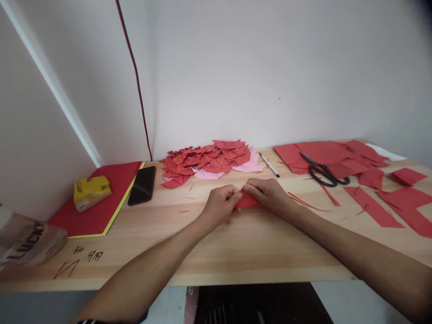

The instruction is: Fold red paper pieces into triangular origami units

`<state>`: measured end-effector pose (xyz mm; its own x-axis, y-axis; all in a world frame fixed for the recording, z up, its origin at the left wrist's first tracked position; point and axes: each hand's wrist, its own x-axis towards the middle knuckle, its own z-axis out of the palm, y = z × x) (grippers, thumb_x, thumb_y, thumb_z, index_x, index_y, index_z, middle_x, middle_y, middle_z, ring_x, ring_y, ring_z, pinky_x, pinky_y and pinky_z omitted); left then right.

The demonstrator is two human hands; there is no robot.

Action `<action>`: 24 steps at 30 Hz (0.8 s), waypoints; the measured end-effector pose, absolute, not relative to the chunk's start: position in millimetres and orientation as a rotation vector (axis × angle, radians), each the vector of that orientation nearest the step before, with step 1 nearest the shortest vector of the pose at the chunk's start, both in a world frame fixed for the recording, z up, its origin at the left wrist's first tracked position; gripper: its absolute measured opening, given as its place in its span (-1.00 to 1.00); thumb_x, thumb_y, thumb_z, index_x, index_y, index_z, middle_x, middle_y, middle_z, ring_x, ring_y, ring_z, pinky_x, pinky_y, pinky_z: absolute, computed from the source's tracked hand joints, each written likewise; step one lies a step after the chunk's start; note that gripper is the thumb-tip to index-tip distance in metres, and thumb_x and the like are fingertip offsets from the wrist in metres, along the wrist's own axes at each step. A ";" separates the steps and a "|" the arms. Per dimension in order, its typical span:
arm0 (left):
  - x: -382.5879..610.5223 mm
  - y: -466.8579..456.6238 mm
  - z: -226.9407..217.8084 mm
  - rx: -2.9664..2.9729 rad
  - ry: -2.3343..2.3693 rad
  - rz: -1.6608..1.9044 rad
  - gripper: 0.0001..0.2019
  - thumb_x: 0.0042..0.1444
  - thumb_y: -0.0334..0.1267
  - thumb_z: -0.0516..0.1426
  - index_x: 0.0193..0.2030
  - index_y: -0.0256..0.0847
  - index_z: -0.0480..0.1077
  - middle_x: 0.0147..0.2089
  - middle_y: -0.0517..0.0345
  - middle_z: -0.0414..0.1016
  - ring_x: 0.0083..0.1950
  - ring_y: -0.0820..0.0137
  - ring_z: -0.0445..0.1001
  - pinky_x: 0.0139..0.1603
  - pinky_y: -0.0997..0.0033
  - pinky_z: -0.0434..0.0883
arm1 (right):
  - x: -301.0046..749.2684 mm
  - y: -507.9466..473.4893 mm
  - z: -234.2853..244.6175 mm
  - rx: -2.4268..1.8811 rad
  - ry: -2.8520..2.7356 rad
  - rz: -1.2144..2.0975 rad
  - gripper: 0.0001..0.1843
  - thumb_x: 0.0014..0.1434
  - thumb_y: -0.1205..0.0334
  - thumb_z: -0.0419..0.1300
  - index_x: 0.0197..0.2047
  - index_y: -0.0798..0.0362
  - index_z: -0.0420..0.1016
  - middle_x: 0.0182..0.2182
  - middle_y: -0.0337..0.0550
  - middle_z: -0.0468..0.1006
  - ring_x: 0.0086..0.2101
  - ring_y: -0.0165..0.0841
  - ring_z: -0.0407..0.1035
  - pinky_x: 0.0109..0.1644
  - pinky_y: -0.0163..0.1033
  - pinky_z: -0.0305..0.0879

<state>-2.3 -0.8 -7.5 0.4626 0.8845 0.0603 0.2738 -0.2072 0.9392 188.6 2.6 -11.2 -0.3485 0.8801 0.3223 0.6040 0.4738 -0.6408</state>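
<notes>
Red paper [249, 200] is pinched by the left hand [222, 200] and right hand [268, 192]; a pen [269, 164] lies at its one o'clock, scissors [328, 173] at two.

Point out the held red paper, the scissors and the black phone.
Held red paper [249, 200]: head view, its exposed middle.
Scissors [316, 164]: head view, where blades meet handles.
Black phone [142, 185]: head view, middle of its dark face.

I am pinching a piece of red paper [250, 200] at both sides before me, its visible middle looking flat.
</notes>
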 end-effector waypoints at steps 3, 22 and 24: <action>-3.8 1.2 -8.8 1.681 1.027 0.822 -0.76 0.14 -0.14 0.07 -0.47 -0.23 0.30 -0.58 0.24 0.37 -0.53 0.49 0.34 -0.42 0.53 0.26 | 188.8 2.8 -9.5 -1.206 -2.085 0.595 -0.55 0.30 -0.03 -0.04 -0.54 0.04 0.19 -0.62 -0.32 0.22 -0.53 -0.46 0.12 -0.44 -0.32 0.03; -8.7 9.2 -5.8 1.620 1.109 0.932 -0.73 0.12 -0.08 0.11 -0.43 -0.27 0.34 -0.61 0.30 0.26 -0.57 0.54 0.18 -0.51 0.55 0.11 | 196.4 2.9 -3.3 -1.317 -2.018 0.770 -0.45 0.29 -0.11 -0.05 -0.63 0.02 0.10 -0.72 -0.33 0.20 -0.62 -0.46 0.11 -0.47 -0.30 0.01; -10.3 11.2 -7.8 1.588 1.065 0.915 -0.71 0.13 -0.05 0.11 -0.40 -0.27 0.33 -0.59 0.29 0.29 -0.57 0.54 0.21 -0.51 0.55 0.14 | 197.8 2.4 -1.3 -1.316 -1.962 0.795 -0.43 0.32 -0.10 -0.12 -0.64 0.03 0.14 -0.71 -0.31 0.24 -0.61 -0.46 0.14 -0.44 -0.29 0.06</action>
